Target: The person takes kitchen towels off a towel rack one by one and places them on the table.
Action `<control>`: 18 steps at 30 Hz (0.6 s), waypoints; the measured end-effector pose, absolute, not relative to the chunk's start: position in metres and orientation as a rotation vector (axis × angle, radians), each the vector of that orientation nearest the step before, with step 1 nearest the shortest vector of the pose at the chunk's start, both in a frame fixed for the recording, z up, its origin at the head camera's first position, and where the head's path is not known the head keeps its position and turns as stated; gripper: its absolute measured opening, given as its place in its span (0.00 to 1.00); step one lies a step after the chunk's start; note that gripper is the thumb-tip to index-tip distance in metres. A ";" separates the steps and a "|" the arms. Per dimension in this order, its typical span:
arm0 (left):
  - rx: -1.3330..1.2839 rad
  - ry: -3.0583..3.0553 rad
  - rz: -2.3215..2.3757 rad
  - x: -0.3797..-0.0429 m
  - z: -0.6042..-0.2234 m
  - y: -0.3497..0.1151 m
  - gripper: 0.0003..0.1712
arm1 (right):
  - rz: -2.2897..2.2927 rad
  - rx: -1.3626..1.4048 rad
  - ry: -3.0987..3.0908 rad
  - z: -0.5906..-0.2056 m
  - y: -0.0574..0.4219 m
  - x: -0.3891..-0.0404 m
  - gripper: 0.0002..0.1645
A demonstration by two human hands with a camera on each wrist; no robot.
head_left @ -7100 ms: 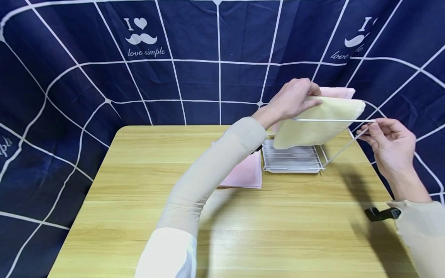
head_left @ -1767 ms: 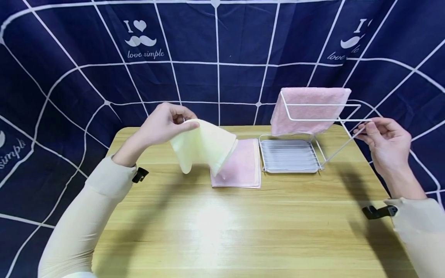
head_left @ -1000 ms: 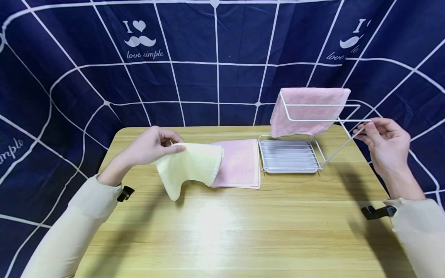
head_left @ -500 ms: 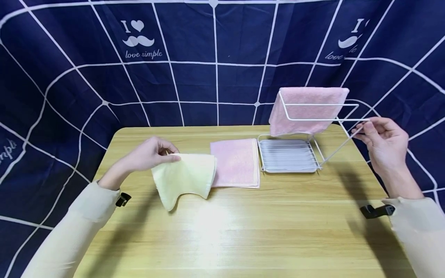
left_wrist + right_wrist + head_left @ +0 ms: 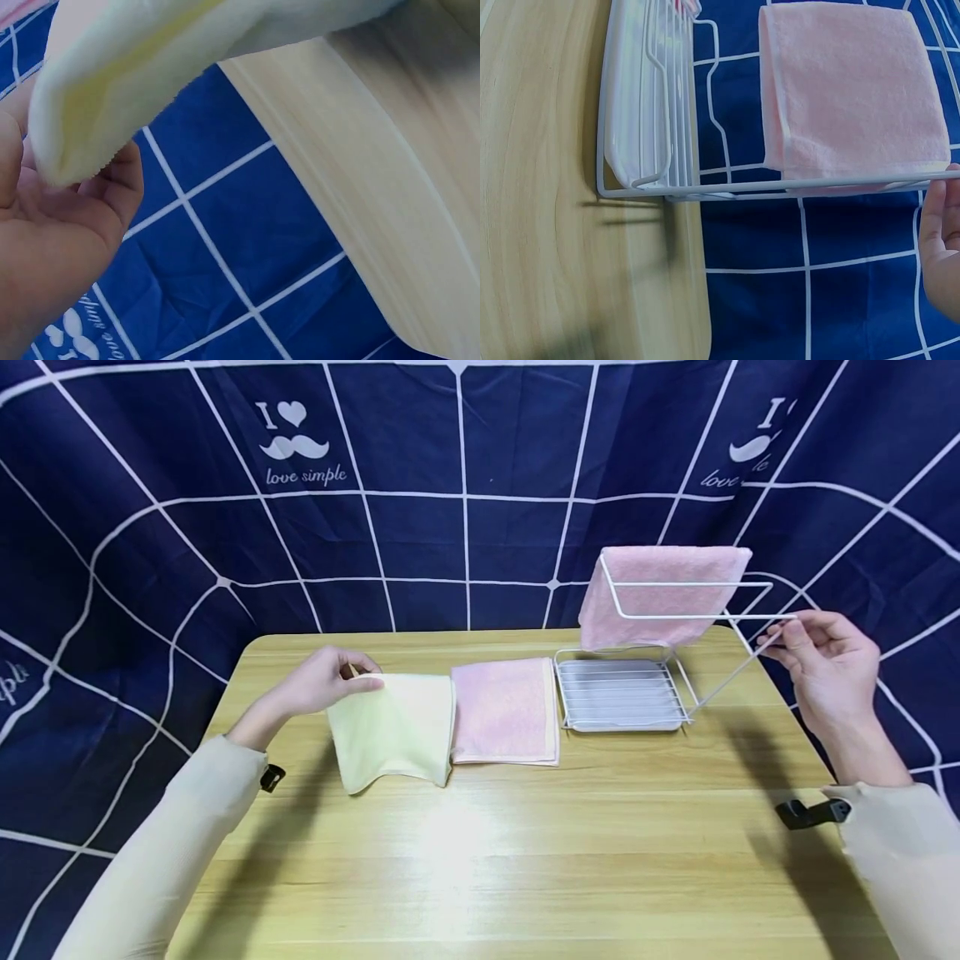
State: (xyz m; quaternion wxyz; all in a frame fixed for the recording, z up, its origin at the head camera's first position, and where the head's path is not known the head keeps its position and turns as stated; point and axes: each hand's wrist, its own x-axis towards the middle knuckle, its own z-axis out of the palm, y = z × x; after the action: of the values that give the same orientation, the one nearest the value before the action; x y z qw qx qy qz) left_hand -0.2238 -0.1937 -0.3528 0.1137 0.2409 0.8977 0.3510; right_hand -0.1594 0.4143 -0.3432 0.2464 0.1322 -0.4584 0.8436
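The wood-grained tabletop (image 5: 517, 852) fills the foreground, its far edge set at 12 o'clock. Toward 10 o'clock, the left hand (image 5: 322, 682) pinches a yellow cloth (image 5: 397, 727) by its far edge, thumb on top; the cloth's near edge arches, and its 3 o'clock side lies just beside a folded pink cloth (image 5: 502, 714) resting flat at 12. Toward 2 o'clock, the right hand (image 5: 836, 681), thumb and fingertips drawn together, grips the upper front corner of a white wire rack (image 5: 780, 184). The rack stands at 1 o'clock, a white tray (image 5: 626, 112) beneath its lower wires; a second pink cloth (image 5: 667, 600) hangs from its rear top bar. Navy fabric (image 5: 420, 531) with white grid lines forms the background.
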 end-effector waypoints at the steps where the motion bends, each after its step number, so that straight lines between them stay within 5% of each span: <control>1: 0.705 2.639 1.031 -0.227 -0.354 -0.194 0.08 | 2.316 0.366 -1.233 -0.343 0.414 -0.159 0.09; 18: 0.670 2.703 0.989 -0.266 -0.379 -0.195 0.08 | 2.375 0.421 -1.186 -0.343 0.415 -0.158 0.10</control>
State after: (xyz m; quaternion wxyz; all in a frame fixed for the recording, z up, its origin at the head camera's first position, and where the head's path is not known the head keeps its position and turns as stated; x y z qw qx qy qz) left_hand -0.2657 -0.1953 -0.3794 0.0931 0.2257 0.9106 0.3334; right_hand -0.1584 0.4153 -0.3433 0.2249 0.1525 -0.4298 0.8611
